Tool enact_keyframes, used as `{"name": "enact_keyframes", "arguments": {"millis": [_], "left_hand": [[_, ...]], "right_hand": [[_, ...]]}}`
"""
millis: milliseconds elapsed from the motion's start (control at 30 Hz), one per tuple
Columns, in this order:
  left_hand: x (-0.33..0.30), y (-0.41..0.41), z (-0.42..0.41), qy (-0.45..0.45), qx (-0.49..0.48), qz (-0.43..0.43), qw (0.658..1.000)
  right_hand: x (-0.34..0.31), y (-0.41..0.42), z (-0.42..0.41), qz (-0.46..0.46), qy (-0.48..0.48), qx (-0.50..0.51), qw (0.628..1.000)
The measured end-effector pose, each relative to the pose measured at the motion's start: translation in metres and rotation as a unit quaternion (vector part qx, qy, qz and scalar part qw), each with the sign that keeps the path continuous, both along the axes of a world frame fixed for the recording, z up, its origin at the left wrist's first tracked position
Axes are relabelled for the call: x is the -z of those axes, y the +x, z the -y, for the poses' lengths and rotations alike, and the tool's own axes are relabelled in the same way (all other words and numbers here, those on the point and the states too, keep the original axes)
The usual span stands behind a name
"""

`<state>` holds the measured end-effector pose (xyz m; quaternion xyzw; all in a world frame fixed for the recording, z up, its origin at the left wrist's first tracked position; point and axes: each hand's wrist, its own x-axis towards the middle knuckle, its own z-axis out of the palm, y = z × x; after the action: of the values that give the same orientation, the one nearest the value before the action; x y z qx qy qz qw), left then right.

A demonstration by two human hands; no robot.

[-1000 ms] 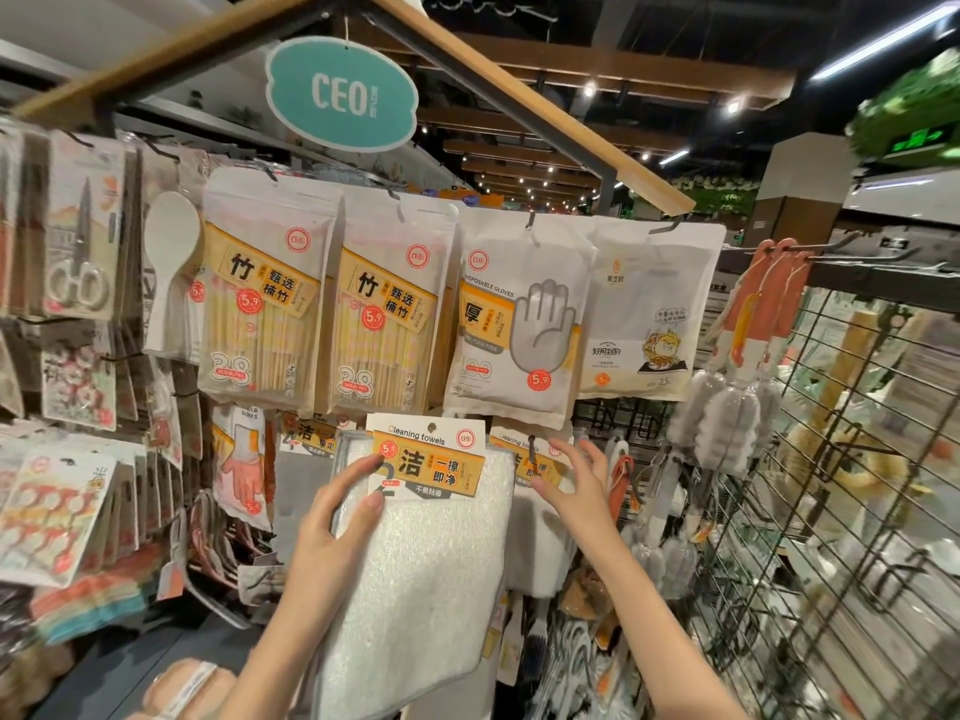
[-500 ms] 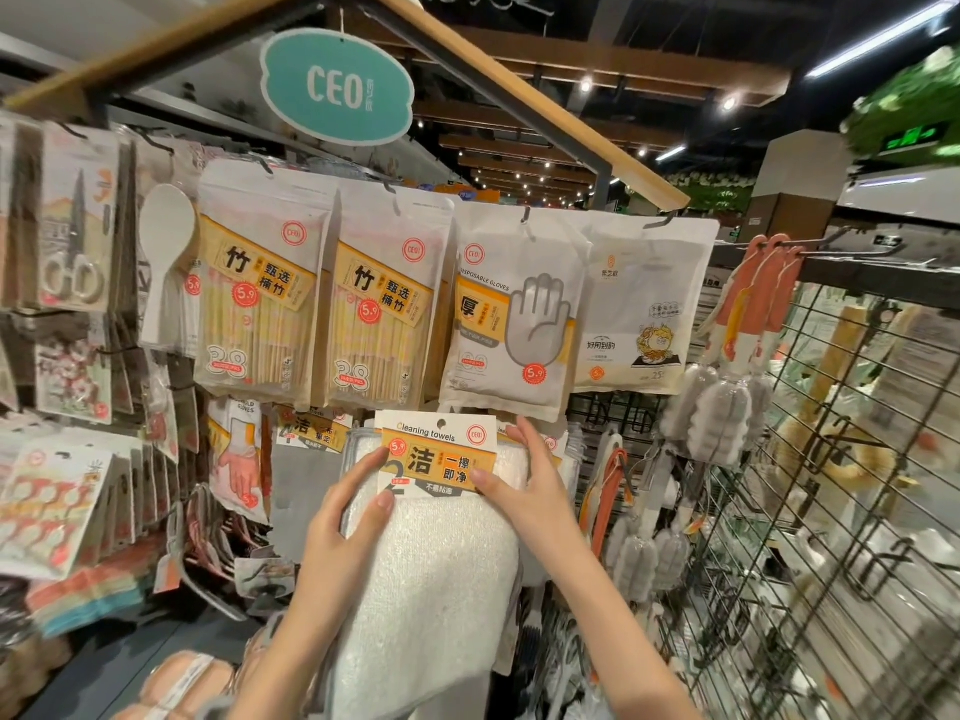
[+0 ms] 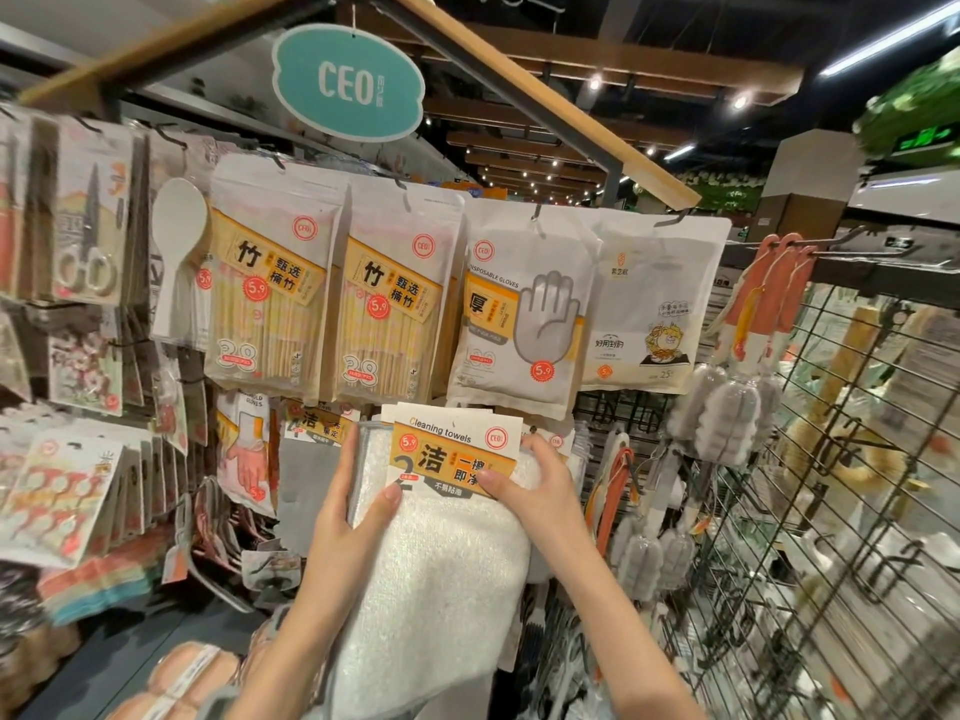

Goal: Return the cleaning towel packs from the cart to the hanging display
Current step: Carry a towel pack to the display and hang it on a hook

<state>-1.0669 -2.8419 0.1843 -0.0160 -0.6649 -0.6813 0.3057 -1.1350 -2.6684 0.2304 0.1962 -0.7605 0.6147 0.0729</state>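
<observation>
Both hands, left hand (image 3: 347, 517) and right hand (image 3: 540, 491), grip the towel pack (image 3: 447, 553) (white).

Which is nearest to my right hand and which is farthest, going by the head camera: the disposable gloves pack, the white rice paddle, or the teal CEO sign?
From the right hand:
1. Disposable gloves pack, hanging just above it.
2. White rice paddle, far to the upper left.
3. Teal CEO sign, high overhead; its distance is close to the paddle's, so 2 and 3 are hard to rank.
</observation>
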Motion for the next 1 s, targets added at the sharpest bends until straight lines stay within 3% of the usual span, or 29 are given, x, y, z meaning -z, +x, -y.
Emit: {"name": "enact_keyframes", "arguments": {"millis": [300, 500, 767, 1000], "left_hand": [[-0.002, -0.002, 0.003, -0.035, -0.012, 0.006, 0.999], [0.001, -0.006, 0.003, -0.027, -0.031, 0.003, 0.999], [0.001, -0.011, 0.015, -0.004, -0.075, -0.019, 0.997], [-0.005, -0.013, 0.021, -0.039, -0.088, -0.04, 0.995]], "right_hand": [[0.0, -0.014, -0.018, 0.04, -0.135, -0.045, 0.989], [0.006, -0.019, -0.021, 0.026, -0.157, -0.06, 0.985], [0.025, -0.029, -0.033, -0.045, -0.178, 0.071, 0.98], [0.042, -0.043, -0.037, -0.019, -0.159, 0.102, 0.982]]}}
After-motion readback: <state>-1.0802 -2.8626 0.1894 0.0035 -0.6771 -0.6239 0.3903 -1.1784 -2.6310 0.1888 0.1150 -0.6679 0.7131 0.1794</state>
